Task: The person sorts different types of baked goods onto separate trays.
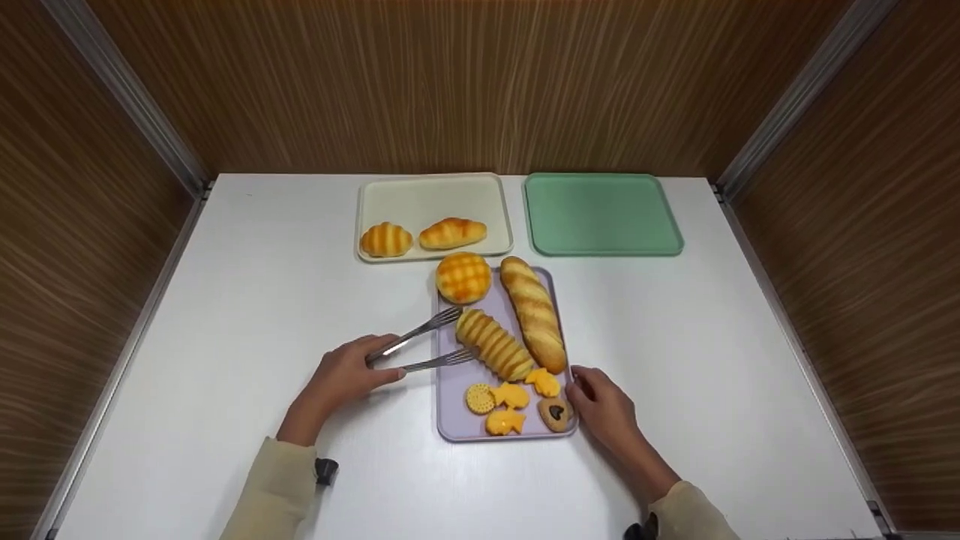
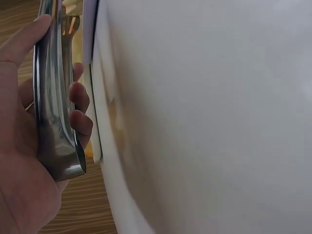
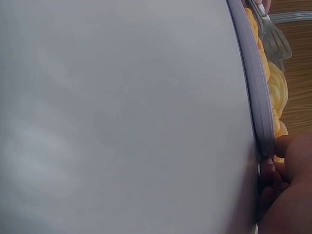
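Note:
My left hand (image 1: 346,376) holds metal tongs (image 1: 414,335) with slotted ends, thumb on one arm and fingers on the other. The spread tips straddle the left end of a ridged, spiral-striped bread roll (image 1: 495,346) on a lilac tray (image 1: 452,397). At the tray's right edge, my right hand (image 1: 606,411) pinches the rim, thumb on top and fingers below in the right wrist view. A long twisted loaf (image 1: 534,313) lies beside the roll, and a round checked bun (image 1: 463,277) sits at the far left corner.
Near the tray's front lie several fish-shaped crackers (image 1: 505,421), a round biscuit (image 1: 480,399) and a heart-centred cookie (image 1: 554,413). Behind stand a cream tray (image 1: 435,196) with two croissant-like breads (image 1: 453,233) and a green tray (image 1: 602,215). Wood-grain panels (image 1: 480,82) enclose the white table.

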Action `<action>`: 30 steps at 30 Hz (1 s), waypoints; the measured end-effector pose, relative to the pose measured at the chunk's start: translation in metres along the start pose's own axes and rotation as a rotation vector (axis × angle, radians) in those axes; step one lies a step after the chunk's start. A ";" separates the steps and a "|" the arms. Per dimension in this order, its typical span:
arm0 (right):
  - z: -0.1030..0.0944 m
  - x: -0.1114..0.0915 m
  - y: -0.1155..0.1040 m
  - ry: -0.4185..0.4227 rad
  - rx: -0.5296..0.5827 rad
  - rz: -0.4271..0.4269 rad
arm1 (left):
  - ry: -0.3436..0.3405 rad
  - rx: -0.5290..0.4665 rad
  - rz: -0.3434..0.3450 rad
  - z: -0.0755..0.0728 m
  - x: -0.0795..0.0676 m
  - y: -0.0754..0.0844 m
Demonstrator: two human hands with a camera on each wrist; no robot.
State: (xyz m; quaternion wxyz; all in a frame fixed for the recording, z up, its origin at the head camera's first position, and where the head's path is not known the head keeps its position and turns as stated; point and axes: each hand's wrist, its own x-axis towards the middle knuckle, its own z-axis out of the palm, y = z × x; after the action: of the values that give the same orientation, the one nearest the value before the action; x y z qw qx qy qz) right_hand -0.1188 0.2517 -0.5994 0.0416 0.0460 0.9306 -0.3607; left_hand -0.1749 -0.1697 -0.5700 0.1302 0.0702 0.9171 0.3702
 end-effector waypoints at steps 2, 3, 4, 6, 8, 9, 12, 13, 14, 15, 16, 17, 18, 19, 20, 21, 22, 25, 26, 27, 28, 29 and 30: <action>0.000 0.000 0.000 0.002 -0.002 0.002 | 0.000 -0.008 -0.001 -0.001 -0.004 -0.002; 0.000 0.000 -0.001 0.001 -0.002 0.003 | -0.002 -0.009 0.000 -0.002 -0.006 -0.004; 0.000 0.000 -0.001 -0.001 -0.002 0.006 | -0.003 -0.011 -0.006 -0.003 -0.007 -0.006; 0.000 0.001 -0.001 -0.005 -0.003 0.012 | -0.003 -0.012 -0.012 -0.005 -0.011 -0.008; -0.001 0.001 -0.001 -0.011 -0.001 0.018 | -0.003 -0.007 -0.007 -0.006 -0.012 -0.010; -0.001 0.001 -0.001 -0.013 0.001 0.020 | -0.002 -0.007 -0.005 -0.007 -0.011 -0.011; 0.000 0.001 0.000 -0.011 0.000 0.022 | 0.001 -0.011 0.010 -0.009 -0.008 -0.011; 0.000 0.001 0.000 -0.009 -0.002 0.021 | 0.001 -0.012 0.016 -0.009 -0.007 -0.011; 0.000 0.001 0.000 -0.007 -0.004 0.020 | 0.003 -0.014 0.014 -0.009 -0.005 -0.010; 0.001 0.001 0.000 -0.005 -0.008 0.018 | 0.002 -0.011 0.014 -0.009 -0.004 -0.009; 0.001 0.001 0.000 -0.004 -0.011 0.016 | 0.001 -0.005 0.017 -0.009 -0.002 -0.009; 0.001 0.001 0.000 -0.003 -0.014 0.011 | 0.001 0.006 0.023 -0.009 -0.001 -0.008; 0.002 0.001 0.000 0.000 -0.015 0.008 | 0.001 0.016 0.025 -0.008 0.000 -0.008; 0.002 0.001 0.000 0.003 -0.017 0.007 | -0.001 0.026 0.028 -0.007 0.001 -0.008; 0.002 0.001 0.000 0.004 -0.018 0.006 | -0.003 0.037 0.034 -0.007 0.002 -0.007; 0.002 0.001 0.000 0.004 -0.019 0.005 | -0.005 0.045 0.040 -0.006 0.003 -0.007; 0.002 0.001 0.000 0.003 -0.017 0.003 | -0.006 0.049 0.043 -0.006 0.004 -0.007; 0.002 0.001 0.000 0.003 -0.011 0.006 | -0.011 0.054 0.052 -0.006 0.007 -0.005; 0.002 0.001 0.000 0.003 -0.010 0.006 | -0.011 0.056 0.052 -0.006 0.008 -0.004; 0.001 0.001 0.000 0.003 -0.007 0.005 | -0.011 0.062 0.054 -0.007 0.008 -0.003; 0.001 0.001 0.000 0.005 -0.007 0.001 | -0.011 0.071 0.058 -0.009 0.009 -0.002; 0.001 0.001 0.001 0.007 -0.004 0.003 | -0.012 0.081 0.065 -0.010 0.010 0.000; 0.001 0.001 0.001 0.007 0.000 0.004 | -0.017 0.095 0.074 -0.012 0.012 0.001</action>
State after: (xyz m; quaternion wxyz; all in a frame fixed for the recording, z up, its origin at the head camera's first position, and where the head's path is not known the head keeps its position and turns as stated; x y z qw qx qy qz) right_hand -0.1196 0.2517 -0.6007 0.0391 0.0490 0.9307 -0.3603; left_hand -0.1895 -0.1745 -0.5631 0.1208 0.1133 0.9293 0.3302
